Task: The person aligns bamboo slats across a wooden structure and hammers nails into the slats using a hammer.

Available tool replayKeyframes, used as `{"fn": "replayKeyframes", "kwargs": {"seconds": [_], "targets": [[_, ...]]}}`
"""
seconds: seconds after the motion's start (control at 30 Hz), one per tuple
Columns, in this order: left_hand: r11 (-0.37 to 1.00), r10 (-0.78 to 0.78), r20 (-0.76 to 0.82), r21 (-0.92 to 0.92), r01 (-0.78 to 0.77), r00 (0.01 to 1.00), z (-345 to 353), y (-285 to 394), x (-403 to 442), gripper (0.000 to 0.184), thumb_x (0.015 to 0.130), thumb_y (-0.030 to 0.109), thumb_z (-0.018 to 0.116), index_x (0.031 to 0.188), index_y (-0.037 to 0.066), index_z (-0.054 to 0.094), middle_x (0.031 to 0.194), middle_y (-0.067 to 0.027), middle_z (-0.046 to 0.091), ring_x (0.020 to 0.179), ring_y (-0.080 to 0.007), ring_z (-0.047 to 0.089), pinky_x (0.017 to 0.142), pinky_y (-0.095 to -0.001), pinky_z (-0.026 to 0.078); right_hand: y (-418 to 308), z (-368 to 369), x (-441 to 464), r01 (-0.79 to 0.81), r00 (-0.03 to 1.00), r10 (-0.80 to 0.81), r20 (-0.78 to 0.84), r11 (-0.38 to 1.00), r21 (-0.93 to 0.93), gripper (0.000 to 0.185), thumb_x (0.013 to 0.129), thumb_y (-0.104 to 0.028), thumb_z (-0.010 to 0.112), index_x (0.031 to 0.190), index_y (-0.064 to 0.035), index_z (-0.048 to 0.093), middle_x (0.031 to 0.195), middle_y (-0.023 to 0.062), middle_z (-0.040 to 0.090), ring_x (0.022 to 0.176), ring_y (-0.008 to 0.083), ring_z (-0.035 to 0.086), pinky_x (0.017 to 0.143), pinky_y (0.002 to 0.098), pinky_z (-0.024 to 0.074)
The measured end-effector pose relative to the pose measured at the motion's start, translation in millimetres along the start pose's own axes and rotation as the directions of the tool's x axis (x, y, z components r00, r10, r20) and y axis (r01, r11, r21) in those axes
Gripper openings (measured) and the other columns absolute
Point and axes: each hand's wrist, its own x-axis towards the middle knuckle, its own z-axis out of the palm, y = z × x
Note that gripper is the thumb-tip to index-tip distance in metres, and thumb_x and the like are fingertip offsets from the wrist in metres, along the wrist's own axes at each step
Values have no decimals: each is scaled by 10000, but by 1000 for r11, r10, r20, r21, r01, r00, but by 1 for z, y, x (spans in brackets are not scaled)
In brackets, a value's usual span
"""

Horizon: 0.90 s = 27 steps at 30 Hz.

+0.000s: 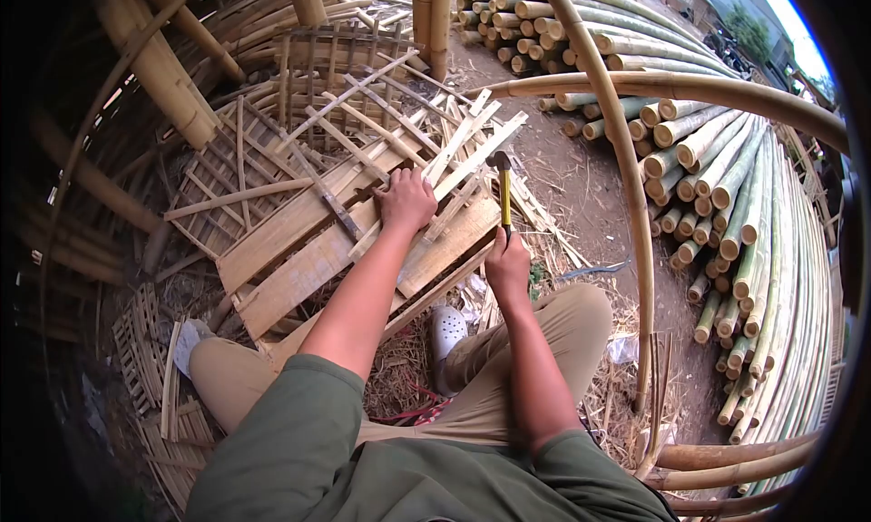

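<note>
My left hand [406, 200] is over the wooden work surface, its fingers curled down and closed at a crossing of flat bamboo strips [354, 146]. Its fingertips are partly hidden, so whether a small piece is pinched there too I cannot tell. In my right hand [508, 266] is a hammer [505, 195] with a yellow and black handle, held upright with its dark head up, just right of the strips. Beneath the strips lie wide wooden planks [299, 282], forming a low bench in front of my knees. More pale strips [476, 150] fan out beyond my left hand.
Woven bamboo lattice panels [240, 164] lean behind the bench at left. Large stacks of bamboo poles [717, 177] fill the right side. A curved bamboo post [621, 150] rises nearby at my right. Shavings and scraps [399, 377] cover the ground around my feet.
</note>
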Motion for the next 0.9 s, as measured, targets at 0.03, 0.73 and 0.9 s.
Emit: {"fn": "replayKeyframes", "kwargs": {"seconds": [0.03,0.73,0.9], "targets": [[1000,3,1,-2,-3,1000,-2,2,0,352,996,285,419,1250,69,530,1273,-151,562,1301,-304,466,1039,-525,420,-8,-6,1,-1,1000,1,-3,1000,-2,317,1018,-242,508,890,37,586,692,301,615,641,488,615,566,554,448],[997,-59,109,56,53,992,-9,9,-1,830,909,659,481,1460,48,371,1493,-105,421,1420,-262,358,1118,-712,233,-1,-32,42,-279,908,301,291,953,-116,309,939,-233,633,956,68,695,791,255,680,718,339,666,707,420,498],[975,67,11,212,-67,998,-12,13,-7,1002,849,740,499,1549,65,257,1587,-81,322,1475,-248,288,1141,-746,61,9,-5,63,73,995,-79,55,992,100,387,965,-291,626,1171,34,668,969,283,703,910,342,704,830,374,520]]}}
